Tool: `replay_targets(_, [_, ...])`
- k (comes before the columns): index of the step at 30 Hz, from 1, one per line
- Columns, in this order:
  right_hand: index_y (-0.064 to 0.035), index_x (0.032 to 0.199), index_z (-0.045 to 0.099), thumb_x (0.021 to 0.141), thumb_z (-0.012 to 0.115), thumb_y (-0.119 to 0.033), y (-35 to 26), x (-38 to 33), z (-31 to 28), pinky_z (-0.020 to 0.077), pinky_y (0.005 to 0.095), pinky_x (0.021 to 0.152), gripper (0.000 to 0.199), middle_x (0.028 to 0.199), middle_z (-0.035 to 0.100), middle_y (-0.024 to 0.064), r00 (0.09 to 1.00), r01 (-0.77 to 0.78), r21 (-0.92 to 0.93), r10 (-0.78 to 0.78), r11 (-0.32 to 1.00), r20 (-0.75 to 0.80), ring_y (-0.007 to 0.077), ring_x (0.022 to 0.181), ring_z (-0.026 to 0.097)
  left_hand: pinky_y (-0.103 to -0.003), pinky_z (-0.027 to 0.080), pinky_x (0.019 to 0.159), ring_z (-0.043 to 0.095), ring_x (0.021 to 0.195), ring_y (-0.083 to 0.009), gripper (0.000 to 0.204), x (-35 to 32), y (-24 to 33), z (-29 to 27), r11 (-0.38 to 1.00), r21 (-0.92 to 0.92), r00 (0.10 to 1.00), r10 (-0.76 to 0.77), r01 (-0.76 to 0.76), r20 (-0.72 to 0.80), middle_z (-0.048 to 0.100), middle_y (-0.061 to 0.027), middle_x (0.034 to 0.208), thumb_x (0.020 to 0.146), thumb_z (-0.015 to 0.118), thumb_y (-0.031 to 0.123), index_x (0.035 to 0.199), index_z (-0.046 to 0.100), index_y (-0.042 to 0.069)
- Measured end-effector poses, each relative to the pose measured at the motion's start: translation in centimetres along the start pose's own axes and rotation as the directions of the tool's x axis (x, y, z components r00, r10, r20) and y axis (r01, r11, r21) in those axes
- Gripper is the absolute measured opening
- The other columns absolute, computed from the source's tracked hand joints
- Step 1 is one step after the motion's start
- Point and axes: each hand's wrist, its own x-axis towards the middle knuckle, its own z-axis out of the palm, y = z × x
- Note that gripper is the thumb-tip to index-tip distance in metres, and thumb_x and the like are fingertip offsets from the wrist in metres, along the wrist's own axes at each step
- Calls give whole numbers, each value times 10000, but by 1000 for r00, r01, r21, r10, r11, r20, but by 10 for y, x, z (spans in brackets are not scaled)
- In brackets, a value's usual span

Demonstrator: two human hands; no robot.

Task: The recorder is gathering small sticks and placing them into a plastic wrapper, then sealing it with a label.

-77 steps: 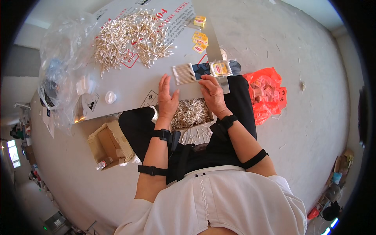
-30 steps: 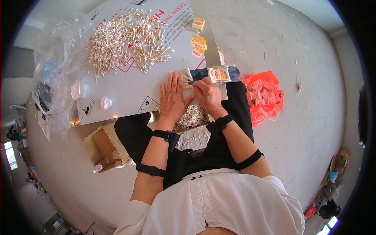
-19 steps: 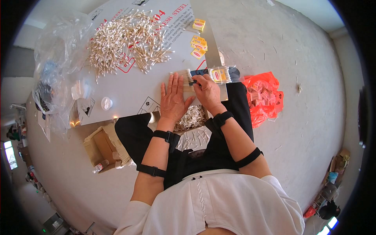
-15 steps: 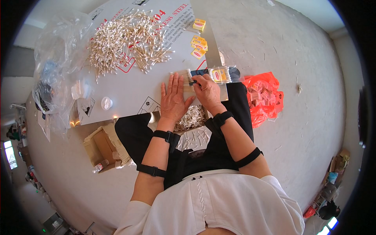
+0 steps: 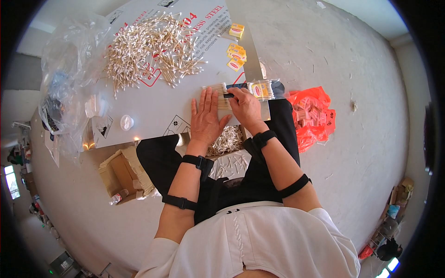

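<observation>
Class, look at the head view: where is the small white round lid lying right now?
The small white round lid lies on the grey board, to the person's left of the left hand, below the big pile of cotton swabs and beside the clear plastic bag.

Swab pile (image 5: 148, 48) ahead; board (image 5: 153, 109) between bare.

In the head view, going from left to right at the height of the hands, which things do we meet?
Clear plastic bag → small white round lid → left hand flat on a row of cotton swabs → right hand → packed bundle of swabs → orange plastic bag.
</observation>
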Motion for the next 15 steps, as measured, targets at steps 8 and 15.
replay_targets(8, [-147,999,687,835,622,-179,-2,2,-1,530,420,687,178,860,628,93,1000,2,-43,-1,999,20,313,809,654,-525,109,1178,160,1482,-281,840,-1,1,-2,1000,-14,1000,0,0,-1,186,-124,1598,898,569,492,1520,212,54])
replay_targets(15, [-129,951,689,841,613,-172,2,3,2,528,435,679,141,848,636,103,1000,19,-8,-19,1000,22,322,796,656,-524,105,1179,157,1482,-284,837,0,1,-3,1000,-9,1000,-3,3,8,189,-133,1595,900,560,499,1516,218,47])
